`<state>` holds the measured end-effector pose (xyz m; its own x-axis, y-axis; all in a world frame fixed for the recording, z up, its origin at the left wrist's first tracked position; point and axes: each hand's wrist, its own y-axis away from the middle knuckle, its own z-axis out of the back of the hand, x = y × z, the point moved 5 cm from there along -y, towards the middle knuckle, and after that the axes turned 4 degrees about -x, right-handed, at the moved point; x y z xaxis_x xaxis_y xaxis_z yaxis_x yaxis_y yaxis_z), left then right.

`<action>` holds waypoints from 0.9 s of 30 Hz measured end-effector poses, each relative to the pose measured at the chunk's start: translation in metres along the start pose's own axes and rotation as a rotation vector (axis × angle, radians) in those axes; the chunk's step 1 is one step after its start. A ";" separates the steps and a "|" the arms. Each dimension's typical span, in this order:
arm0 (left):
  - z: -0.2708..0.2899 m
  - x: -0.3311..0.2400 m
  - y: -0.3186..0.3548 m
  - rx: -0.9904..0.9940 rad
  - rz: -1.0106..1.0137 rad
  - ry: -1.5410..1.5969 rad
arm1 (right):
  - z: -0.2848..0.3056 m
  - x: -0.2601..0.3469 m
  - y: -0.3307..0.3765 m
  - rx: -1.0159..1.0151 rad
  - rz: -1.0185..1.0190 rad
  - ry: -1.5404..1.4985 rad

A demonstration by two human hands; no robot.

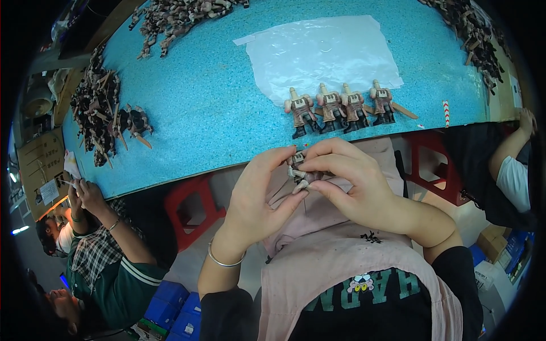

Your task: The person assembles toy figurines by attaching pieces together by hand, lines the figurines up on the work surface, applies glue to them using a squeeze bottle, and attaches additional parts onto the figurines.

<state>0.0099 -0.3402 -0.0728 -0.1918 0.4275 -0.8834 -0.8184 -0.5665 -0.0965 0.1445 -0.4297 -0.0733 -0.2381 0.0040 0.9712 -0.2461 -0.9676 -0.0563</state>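
Observation:
Just off the table's near edge, both hands close round one small painted toy figure (297, 170). My left hand (256, 196) pinches it from the left, with fingertips at its top and the thumb at its lower end. From the right, the thumb and fingers of my right hand (355, 179) grip its middle and lower part. Fingers cover much of the figure. Beyond my hands, several similar figures (300, 111) with brown bodies, dark boots and pale peg-like tops lie side by side. A flat brown piece (405, 111) sticks out beside the rightmost one.
A white plastic sheet (327, 54) lies on the blue table (187, 108). Piles of figure parts sit at the left (94, 108), far side (182, 23) and far right (475, 42). Red stools (196, 207) flank me. Co-workers' hands (88, 196) show at the left; another person's arm shows right.

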 end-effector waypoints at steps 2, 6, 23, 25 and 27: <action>0.000 -0.002 -0.001 0.010 -0.038 -0.037 | 0.000 0.000 0.000 -0.006 -0.036 -0.004; 0.003 0.002 -0.001 0.014 -0.016 0.011 | 0.001 -0.003 0.001 -0.033 -0.097 -0.081; -0.001 0.009 -0.004 -0.118 0.045 0.044 | 0.000 -0.009 0.003 -0.031 -0.151 -0.092; -0.001 0.010 0.003 -0.180 0.038 0.086 | 0.006 0.000 0.005 -0.065 -0.029 -0.009; -0.001 0.008 0.010 -0.240 0.036 0.130 | 0.007 0.007 0.009 -0.097 0.087 0.072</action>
<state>0.0008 -0.3432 -0.0810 -0.1346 0.3188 -0.9382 -0.6577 -0.7369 -0.1560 0.1474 -0.4404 -0.0650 -0.3285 -0.0574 0.9428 -0.3105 -0.9361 -0.1652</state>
